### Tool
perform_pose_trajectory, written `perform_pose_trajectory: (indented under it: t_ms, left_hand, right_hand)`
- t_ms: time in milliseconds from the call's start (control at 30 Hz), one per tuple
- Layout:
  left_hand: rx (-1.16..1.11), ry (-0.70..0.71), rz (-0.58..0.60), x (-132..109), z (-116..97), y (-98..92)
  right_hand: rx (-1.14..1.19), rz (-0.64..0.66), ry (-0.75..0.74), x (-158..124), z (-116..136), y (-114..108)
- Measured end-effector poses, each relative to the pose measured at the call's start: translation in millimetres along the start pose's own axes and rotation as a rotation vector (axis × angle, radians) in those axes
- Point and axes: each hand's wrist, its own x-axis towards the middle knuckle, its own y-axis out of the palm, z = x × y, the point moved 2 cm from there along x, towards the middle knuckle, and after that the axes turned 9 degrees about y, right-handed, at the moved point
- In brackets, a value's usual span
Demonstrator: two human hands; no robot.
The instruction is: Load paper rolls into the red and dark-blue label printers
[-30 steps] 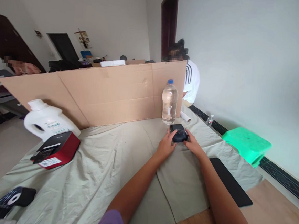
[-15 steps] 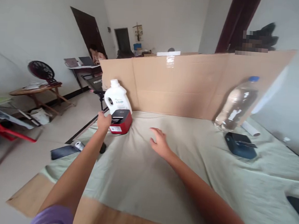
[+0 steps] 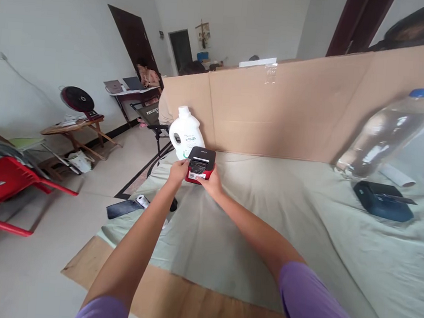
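Note:
A red and black box-shaped device [image 3: 202, 161] with a white label on its front sits near the back left of the cloth-covered table. My left hand [image 3: 178, 172] grips its left side. On its right side is my right hand [image 3: 211, 180], with the thumb over the front by the label. The far fingers of both hands are hidden behind the device. Directly behind it stands a white jug [image 3: 186, 133].
Cardboard [image 3: 282, 110] forms a wall along the back. At the right are a large clear bottle [image 3: 386, 136], a dark blue device [image 3: 383, 201] and a white roll [image 3: 397, 175]. A small roll [image 3: 143, 201] and dark flat item [image 3: 123, 209] lie at the left edge.
My right hand has moved left and taken hold of the red and black device's right side. My left hand now grips its left side. The view has shifted, so the scene's right-hand objects appear further right.

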Motion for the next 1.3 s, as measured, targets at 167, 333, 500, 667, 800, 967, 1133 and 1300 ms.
perform_pose_trajectory:
  t_ms: [167,333,500,667,800,967,1133,1300]
  left_hand:
    - [-0.213,0.154,0.124,-64,-71,58.5]
    - [-0.536,0.198,0.058,-165,-129,122.1]
    - [-0.637,0.261,0.203,-214,-137,145.8]
    - [-0.611,0.271,0.228,-218,-124,150.5]
    - [-0.588,0.253,0.23,-219,-117,153.5]
    - [-0.586,0.215,0.259,-224,-113,154.3]
    - [-0.579,0.179,0.263,-225,-111,153.9]
    - [-0.638,0.168,0.249,-222,-110,153.9]
  right_hand:
    - [-0.121,-0.283,-0.09,-46,-12,-104]
    - [-0.271,-0.383,-0.167,-121,-22,-207]
    - [-0.36,-0.408,-0.115,-177,-37,-244]
    - [-0.367,-0.411,-0.063,-188,-52,-237]
    - [-0.347,-0.364,-0.001,-187,-59,-232]
    - [-0.339,-0.35,0.022,-190,-64,-230]
    - [-0.346,-0.354,0.024,-191,-67,-230]
    - [-0.35,-0.362,0.027,-191,-67,-232]
